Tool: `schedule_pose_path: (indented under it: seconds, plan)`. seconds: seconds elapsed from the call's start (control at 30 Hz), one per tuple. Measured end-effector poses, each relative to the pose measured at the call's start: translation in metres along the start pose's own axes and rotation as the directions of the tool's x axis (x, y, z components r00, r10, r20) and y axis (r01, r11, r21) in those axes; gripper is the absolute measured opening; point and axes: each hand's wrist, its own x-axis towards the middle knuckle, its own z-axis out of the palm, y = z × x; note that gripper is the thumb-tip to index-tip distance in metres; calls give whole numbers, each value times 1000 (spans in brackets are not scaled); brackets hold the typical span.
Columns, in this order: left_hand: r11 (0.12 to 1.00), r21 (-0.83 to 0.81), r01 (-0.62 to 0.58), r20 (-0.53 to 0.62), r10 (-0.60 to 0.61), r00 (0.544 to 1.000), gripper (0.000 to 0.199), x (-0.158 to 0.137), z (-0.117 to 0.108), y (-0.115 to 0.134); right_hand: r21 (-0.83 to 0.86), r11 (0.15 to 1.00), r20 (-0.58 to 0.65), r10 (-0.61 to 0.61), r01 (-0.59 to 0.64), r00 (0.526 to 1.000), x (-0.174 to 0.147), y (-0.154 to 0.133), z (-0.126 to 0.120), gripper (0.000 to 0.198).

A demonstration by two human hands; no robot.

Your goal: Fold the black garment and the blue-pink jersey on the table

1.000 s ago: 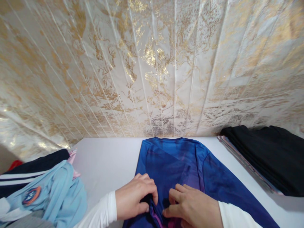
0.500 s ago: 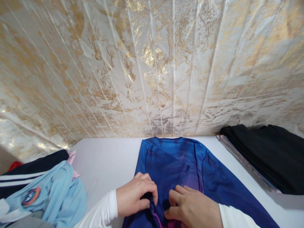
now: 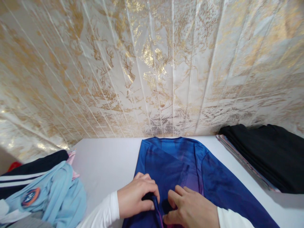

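A long-sleeved shirt [image 3: 166, 161] in blue and purple lies on the white table, its collar toward the wall and one sleeve stretched to the lower right. The left side is folded inward over the body. My left hand [image 3: 139, 194] pinches a folded layer of the shirt between thumb and fingers. Just to its right, my right hand [image 3: 190, 207] rests on the shirt with its fingers curled into the cloth near a pink-purple edge. The lower part of the shirt runs out of view.
On the left, a loose heap holds a light blue garment [image 3: 64, 193] and a dark one with white stripes [image 3: 33, 166]. At the right is a stack of folded clothes with black cloth [image 3: 266, 155] on top. A gold-patterned wall covering [image 3: 152, 69] rises behind the white table [image 3: 104, 161].
My left hand has shifted slightly to the right with the pinched fold, closer to my right hand. My right hand has barely moved.
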Motion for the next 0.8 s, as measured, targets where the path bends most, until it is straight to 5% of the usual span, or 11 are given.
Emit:
schedule_pose_path:
  seconds: [0.23, 0.4, 0.6, 0.8]
  plan:
    - [990, 41, 138, -153, -131, 979, 25, 5, 21, 7, -97, 994, -58, -60, 54, 997, 2, -6, -6, 7]
    - [989, 82, 124, -338, -90, 937, 35, -3, 29, -10, -187, 980, -216, -114, 73, 970, 11, -14, 9, 10]
    - [906, 297, 302, -526, -109, 843, 42, -5, 35, -46, -171, 983, -212, -101, 65, 972, 9, -11, 21, 9]
    - [813, 485, 321, -604, 46, 796, 56, -33, 49, -31, -182, 980, -233, -125, 83, 964, 8, -10, 15, 10]
